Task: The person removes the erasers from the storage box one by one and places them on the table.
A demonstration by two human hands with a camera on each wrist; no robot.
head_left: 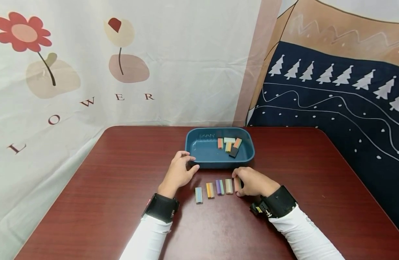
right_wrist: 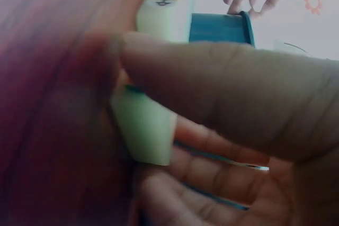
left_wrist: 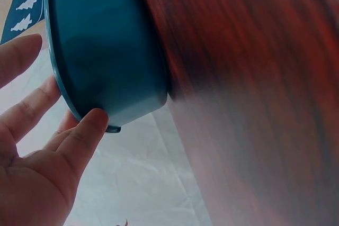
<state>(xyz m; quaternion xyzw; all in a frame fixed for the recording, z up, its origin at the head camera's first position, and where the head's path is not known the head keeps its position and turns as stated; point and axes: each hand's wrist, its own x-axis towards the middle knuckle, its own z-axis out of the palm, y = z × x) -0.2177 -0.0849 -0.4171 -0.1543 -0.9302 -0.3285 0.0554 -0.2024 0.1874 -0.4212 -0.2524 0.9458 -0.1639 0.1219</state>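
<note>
My right hand (head_left: 254,181) pinches a small orange-and-pale-green block (head_left: 237,184) between thumb and fingers, low over the table at the right end of a row. Seen from the right wrist, the thumb covers part of this block (right_wrist: 145,130). To its left lie a beige block (head_left: 229,186), a purple-and-green block (head_left: 220,187), a yellow-orange block (head_left: 210,190) and a light blue block (head_left: 198,195). At the front left corner of a blue tray (head_left: 193,165) is my left hand (head_left: 177,174), fingers loosely extended at the rim; the left wrist view shows fingertips against the tray wall (left_wrist: 106,41).
Several more blocks lie in the right half of the tray, among them a black one (head_left: 233,152) and a white one (head_left: 229,140). The reddish-brown table (head_left: 121,202) ends at a printed cloth (head_left: 193,72) behind the tray.
</note>
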